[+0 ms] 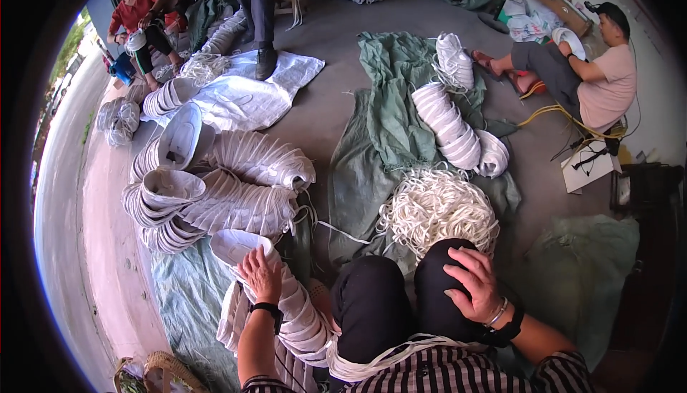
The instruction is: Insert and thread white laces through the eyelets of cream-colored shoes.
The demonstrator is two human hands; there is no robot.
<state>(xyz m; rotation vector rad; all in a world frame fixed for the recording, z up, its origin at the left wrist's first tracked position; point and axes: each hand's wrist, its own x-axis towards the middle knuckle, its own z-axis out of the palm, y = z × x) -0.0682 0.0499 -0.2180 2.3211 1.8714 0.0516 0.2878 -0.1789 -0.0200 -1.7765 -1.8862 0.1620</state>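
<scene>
My left hand (262,275) lies on the near rim of a white shoe upper (236,243), its fingers stretched and apart. That upper tops a long nested stack (297,321) leaning beside my left leg. Over my right knee is my right hand (476,282), fingers spread and nothing visible in them. White laces (386,366) drape across my lap. Beyond my knees sits a big tangled heap of white laces (440,207). More nested stacks of white uppers (240,203) lie at the left, one upper (182,135) showing its hollow inside.
Green sheets (397,107) cover part of the floor, carrying wrapped white rolls (447,124). A seated person (605,71) works at the right near yellow cables (558,110). Two others sit at the far left by a white sheet (250,99). A wicker basket (168,371) stands lower left.
</scene>
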